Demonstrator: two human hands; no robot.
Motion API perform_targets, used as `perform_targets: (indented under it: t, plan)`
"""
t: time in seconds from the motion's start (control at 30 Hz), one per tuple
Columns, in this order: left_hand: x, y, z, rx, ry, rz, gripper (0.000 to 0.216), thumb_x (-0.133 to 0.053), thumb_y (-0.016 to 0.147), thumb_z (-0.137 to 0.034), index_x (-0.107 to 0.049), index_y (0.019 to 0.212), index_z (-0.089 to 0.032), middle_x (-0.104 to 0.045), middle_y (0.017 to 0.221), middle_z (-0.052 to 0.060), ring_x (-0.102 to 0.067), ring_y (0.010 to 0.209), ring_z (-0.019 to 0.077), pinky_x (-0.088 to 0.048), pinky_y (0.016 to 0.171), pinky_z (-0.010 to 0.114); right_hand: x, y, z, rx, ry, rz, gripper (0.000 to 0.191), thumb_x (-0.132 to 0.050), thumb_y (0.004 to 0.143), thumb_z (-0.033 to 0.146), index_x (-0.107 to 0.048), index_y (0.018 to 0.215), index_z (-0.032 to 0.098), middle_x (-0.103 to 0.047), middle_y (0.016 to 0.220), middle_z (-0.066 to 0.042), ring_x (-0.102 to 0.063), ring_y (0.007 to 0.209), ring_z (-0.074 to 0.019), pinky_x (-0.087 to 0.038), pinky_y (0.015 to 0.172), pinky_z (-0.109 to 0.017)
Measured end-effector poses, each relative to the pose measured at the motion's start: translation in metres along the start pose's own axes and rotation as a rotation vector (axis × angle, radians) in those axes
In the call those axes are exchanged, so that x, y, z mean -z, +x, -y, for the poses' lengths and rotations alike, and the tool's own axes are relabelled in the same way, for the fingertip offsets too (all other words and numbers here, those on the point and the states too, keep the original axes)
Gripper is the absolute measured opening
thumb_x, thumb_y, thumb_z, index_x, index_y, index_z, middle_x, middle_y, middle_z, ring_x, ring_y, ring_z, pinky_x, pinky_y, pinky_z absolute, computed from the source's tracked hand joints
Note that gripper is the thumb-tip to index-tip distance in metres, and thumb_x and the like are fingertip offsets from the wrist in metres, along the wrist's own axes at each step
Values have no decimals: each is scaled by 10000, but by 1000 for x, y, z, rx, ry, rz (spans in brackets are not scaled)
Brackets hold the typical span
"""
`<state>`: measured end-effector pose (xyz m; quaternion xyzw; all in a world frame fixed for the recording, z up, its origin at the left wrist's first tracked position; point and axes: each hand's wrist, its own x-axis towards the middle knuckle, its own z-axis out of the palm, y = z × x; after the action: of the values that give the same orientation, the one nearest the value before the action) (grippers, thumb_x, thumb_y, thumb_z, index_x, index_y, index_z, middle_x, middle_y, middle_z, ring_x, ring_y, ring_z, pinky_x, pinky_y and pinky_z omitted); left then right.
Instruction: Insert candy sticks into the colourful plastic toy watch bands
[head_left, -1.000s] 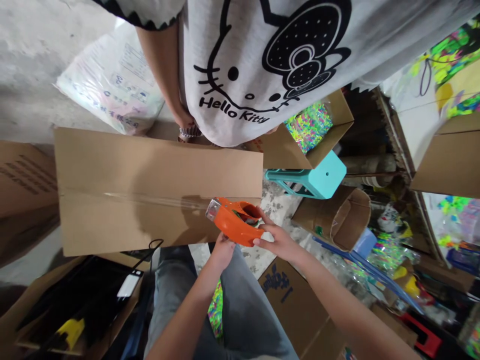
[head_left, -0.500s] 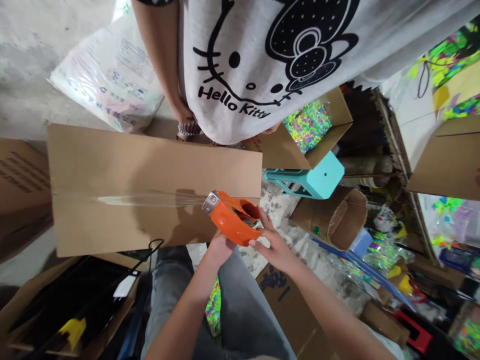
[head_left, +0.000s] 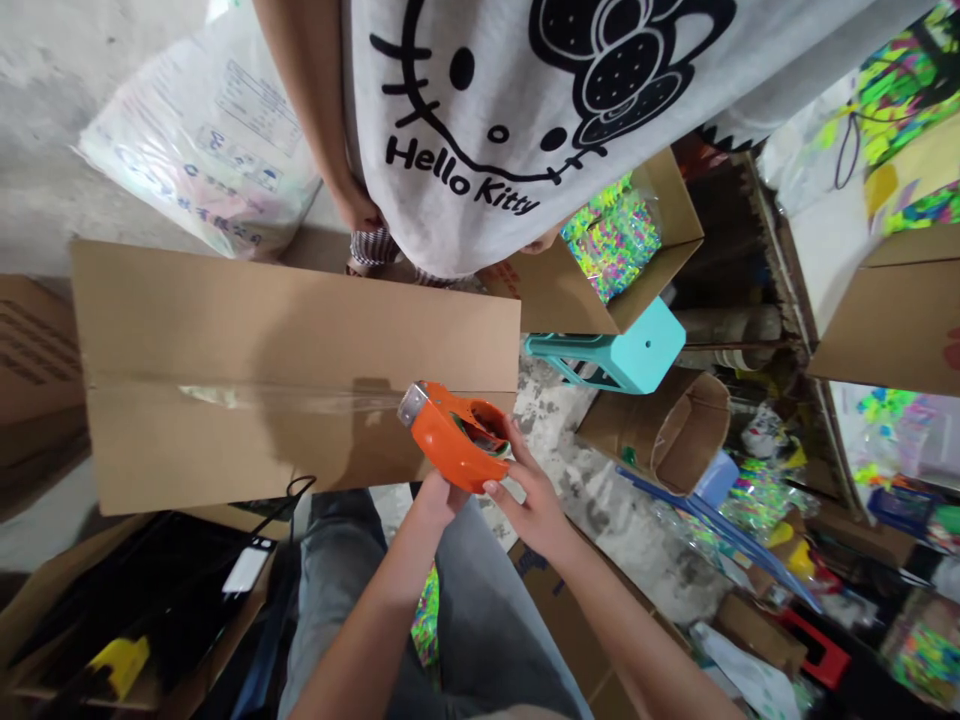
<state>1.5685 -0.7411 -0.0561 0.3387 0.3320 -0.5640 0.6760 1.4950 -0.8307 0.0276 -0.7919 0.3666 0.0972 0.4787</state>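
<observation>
An orange tape dispenser (head_left: 457,440) with a metal front end hangs above the right part of a long closed cardboard box (head_left: 300,320). My left hand (head_left: 444,500) grips it from below, most fingers hidden under it. At its rear, my right hand (head_left: 534,495) has thumb and fingers closed on the edge around the tape roll. Clear packing tape (head_left: 330,397) runs along the box's middle seam toward the dispenser's metal end. A whitish, wrinkled patch shows at the tape's left part.
Across the box stands a person in a printed white shirt (head_left: 465,120). A white sack (head_left: 202,150) lies behind the box at left. To the right are a turquoise stool (head_left: 649,345), an open carton (head_left: 679,215) with colourful bagged pieces, and a cluttered shelf. A black-lined carton (head_left: 97,590) sits lower left.
The dispenser and both hands have shifted slightly left in view, as has the box. The tape's whitish patch looks shorter and more wrinkled. Both hands keep their hold.
</observation>
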Motion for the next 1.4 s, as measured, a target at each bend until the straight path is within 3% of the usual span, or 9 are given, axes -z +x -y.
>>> perform_targets:
  t: [0.13,0.43,0.63,0.77,0.87,1.03,1.2,1.3,1.4]
  plan:
    - [-3,-3,-1,10,-1,4,202,-773,566,-314,-690,731,-230,-726,842,57,-629,1035,308,-542,848,399,0,-2,2,-32,19,20,310,-507,894,465,-707,1033,272,-311,1531,-10,-163,1446,-242,-156,1193,-459]
    - [-5,-6,-4,21,-49,57,235,-766,563,-391,-677,695,-218,-725,820,85,-640,991,317,-554,814,394,-8,-2,5,5,19,-6,301,-516,897,427,-700,1056,250,-137,1575,-3,-140,1451,-245,-136,1188,-477]
    - [-4,-10,-4,36,-89,38,288,-766,578,-377,-701,792,-194,-743,880,53,-672,840,245,-570,751,333,-2,1,12,95,-83,-17,247,-540,892,358,-695,1048,245,-303,1535,-81,-233,1426,-306,-193,1141,-579]
    - [1,-13,-7,87,-101,34,193,-762,618,-312,-711,758,-190,-749,806,17,-680,730,197,-574,681,279,7,8,20,200,-158,-37,210,-570,872,359,-706,999,262,-526,1261,-98,-429,1265,-289,-312,1087,-533]
    - [4,-12,-10,102,-100,33,158,-775,597,-246,-709,722,-175,-747,756,16,-685,688,189,-575,632,259,13,12,20,237,-161,-10,213,-561,877,372,-711,979,259,-524,1145,-90,-488,1131,-263,-368,1032,-509]
    - [3,-13,-7,83,-110,27,225,-798,557,-213,-727,767,-175,-751,774,7,-677,660,160,-572,633,232,16,14,17,274,-140,19,213,-566,876,329,-705,1009,239,-505,1160,-95,-472,1121,-259,-387,994,-478]
    - [-2,-17,-5,84,-125,86,199,-794,575,-277,-727,743,-194,-742,772,4,-676,710,182,-578,649,252,18,9,20,264,-159,16,199,-564,871,330,-709,967,234,-497,1133,-91,-473,1116,-260,-303,1049,-514]
    - [-2,-16,-4,85,-122,110,199,-795,575,-300,-719,736,-209,-742,778,11,-681,760,210,-584,698,286,20,9,22,262,-193,14,199,-558,871,347,-713,930,238,-502,1109,-85,-468,1112,-267,-243,1064,-532]
    - [0,-15,-3,75,-112,129,241,-774,603,-321,-716,811,-215,-747,853,22,-682,823,227,-578,784,333,23,11,22,222,-229,48,211,-557,872,377,-714,902,239,-529,1110,-80,-476,1072,-267,-319,951,-482]
